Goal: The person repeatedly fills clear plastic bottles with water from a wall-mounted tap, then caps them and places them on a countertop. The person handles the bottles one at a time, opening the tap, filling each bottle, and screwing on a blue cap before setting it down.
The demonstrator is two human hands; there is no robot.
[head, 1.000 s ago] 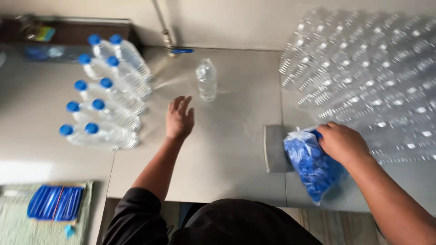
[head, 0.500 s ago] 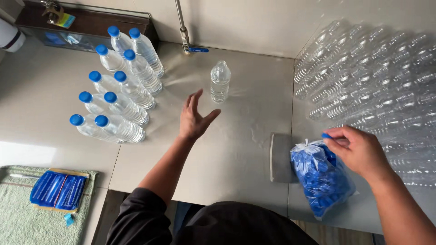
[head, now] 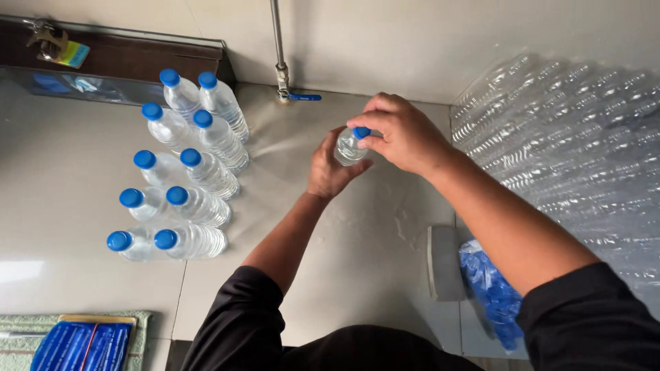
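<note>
Both of our hands have come in from where they were half a second ago: our left hand [head: 328,172] has closed round the body of the small clear water bottle [head: 347,148] standing on the grey counter [head: 357,247], and our right hand [head: 400,135] has left the bag of blue caps [head: 489,292] to pinch a blue cap [head: 362,132] onto the bottle's neck. We hold the bottle low so it stays steady and upright while the fingertips work at the top. Ten capped bottles [head: 185,185] stand in two rows of five on our left, well apart from this one. Empty clear bottles [head: 570,144], too many to count, lie stacked on our right, close to the cap bag.
</note>
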